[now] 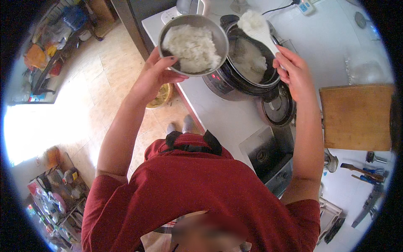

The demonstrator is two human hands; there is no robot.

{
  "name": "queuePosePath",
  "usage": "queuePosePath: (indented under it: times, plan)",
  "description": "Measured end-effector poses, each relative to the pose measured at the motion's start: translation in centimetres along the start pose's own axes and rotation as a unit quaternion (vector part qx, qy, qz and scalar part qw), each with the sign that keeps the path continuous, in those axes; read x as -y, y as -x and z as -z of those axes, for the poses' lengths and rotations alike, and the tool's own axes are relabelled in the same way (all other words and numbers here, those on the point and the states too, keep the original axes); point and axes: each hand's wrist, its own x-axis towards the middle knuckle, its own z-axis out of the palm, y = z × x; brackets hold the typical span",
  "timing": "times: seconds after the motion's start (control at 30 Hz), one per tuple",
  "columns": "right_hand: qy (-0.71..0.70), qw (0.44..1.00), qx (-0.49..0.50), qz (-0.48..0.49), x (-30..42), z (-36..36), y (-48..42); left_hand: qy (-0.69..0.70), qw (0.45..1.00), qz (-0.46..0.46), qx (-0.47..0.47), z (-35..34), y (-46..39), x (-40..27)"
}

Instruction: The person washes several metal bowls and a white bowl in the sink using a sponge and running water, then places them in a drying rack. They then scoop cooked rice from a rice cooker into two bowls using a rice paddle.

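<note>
My left hand (160, 70) grips a round metal bowl (223, 47) by its near-left rim, thumb over the edge. Cooked white rice (193, 47) fills much of the bowl. In my right hand (291, 67) is the handle of a white rice paddle (263, 35). A clump of rice (252, 19) sits on the paddle's blade, above the far rim of an uncovered rice cooker (231, 85). More rice (248, 61) lies in the cooker's inner pot. Bowl and paddle are both held in the air, apart from each other.
The cooker stands on a white countertop (201, 97). Beside it lies a round pot lid (277, 105), near a sink (263, 154). A wooden cutting board (357, 118) stands at the right. A plug-in device with a display (306, 7) and cord is behind. A yellow basin (162, 96) rests on the floor.
</note>
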Motion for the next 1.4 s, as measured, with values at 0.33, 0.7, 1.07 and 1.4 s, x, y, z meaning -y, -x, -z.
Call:
queuePosePath:
  times: [0.33, 0.7, 1.07, 1.4]
  plan:
    - [0.678, 0.73, -0.009, 0.089, -2.4, -0.4, -3.5, 0.002, 0.995, 0.05, -0.087, 4.4, 4.4, 2.5]
    - [0.546, 0.817, 0.116, 0.146, -7.7, -1.0, -4.8, -0.008, 0.991, 0.056, -0.12, 5.1, 6.0, 3.7]
    - [0.23, 0.955, 0.181, -0.055, -6.6, -0.7, -6.7, 0.018, 0.995, 0.032, -0.09, 3.7, 5.2, 3.5]
    - [0.105, 0.991, 0.038, -0.074, -3.9, 2.4, -2.8, 0.029, 0.998, 0.039, -0.042, 2.8, 4.0, 3.4]
